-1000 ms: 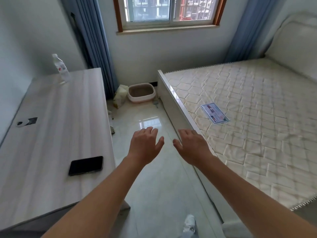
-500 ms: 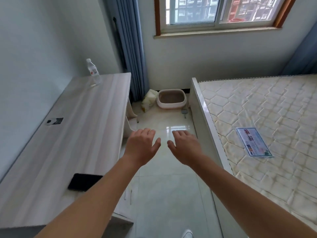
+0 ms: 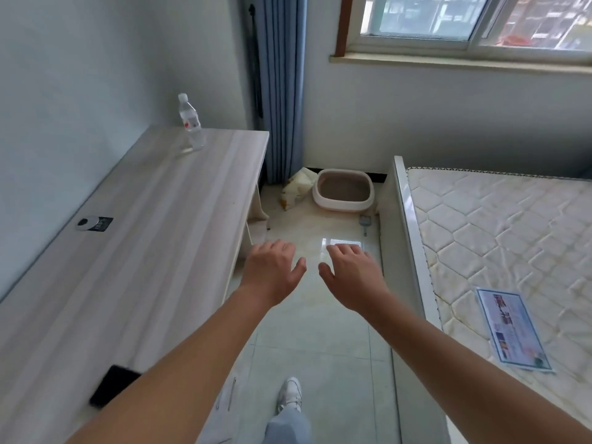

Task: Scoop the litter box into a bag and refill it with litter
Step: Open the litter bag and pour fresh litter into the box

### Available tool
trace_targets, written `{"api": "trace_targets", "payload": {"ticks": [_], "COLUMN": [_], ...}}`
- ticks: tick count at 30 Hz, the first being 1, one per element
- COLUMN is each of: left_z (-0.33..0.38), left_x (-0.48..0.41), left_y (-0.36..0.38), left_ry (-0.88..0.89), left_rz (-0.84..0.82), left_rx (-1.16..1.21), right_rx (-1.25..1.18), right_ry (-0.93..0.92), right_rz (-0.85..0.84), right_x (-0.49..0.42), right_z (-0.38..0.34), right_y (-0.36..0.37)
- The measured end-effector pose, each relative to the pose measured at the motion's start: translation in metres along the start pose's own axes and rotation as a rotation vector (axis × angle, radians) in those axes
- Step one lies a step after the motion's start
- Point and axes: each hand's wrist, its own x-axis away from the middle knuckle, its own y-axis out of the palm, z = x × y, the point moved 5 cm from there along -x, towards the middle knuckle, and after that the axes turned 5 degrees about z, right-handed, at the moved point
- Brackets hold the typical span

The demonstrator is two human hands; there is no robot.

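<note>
Flanking a glossy tiled floor [image 3: 320,341]: quilted mattress [image 3: 499,238] rt, woodgrain desk [image 3: 137,238] lt. Oval plastic litter box [image 3: 344,194] w/ granular fill sits on the floor under the window; crumpled bag [image 3: 296,187] just beside. Left hand [image 3: 272,272], right hand [image 3: 350,277]: fingers spread, holding nothing.

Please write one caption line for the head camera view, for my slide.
Both empty hands, left hand and right hand, reach toward the litter box on the floor between desk and bed.
</note>
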Motion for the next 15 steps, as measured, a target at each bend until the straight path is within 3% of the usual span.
{"api": "trace_targets", "payload": {"ticks": [9, 15], "left_z": [0.025, 0.026], "left_x": [-0.16, -0.246], "left_y": [0.021, 0.051], "left_ry": [0.154, 0.132], "left_rz": [0.043, 0.03], "left_rx": [0.061, 0.048], "right_rx": [0.025, 0.007], "right_ry": [0.163, 0.173], "right_rz": [0.083, 0.053], "right_x": [-0.108, -0.183], "right_z": [0.076, 0.13], "right_y": [-0.027, -0.01]}}
